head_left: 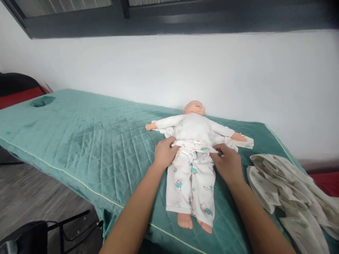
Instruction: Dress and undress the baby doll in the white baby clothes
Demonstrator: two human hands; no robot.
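Observation:
A baby doll (194, 127) lies on its back with its arms spread out and its feet toward me. White pants (190, 176) with a small printed pattern cover its legs, and its bare feet stick out below the cuffs. My left hand (166, 151) pinches the waistband at the doll's hip on the left. On the other side, my right hand (227, 160) grips the waistband's opposite end. Between them the waistband is stretched across the doll's lower belly. White cloth, part of it printed, lies spread beneath the doll's torso and arms.
The doll rests on a massage bed with a green quilted cover (87, 141), which has a face hole (42, 101) at the far left. A crumpled pale cloth (288, 190) lies at the right. A white wall (159, 70) stands behind; a black chair (29, 236) is at lower left.

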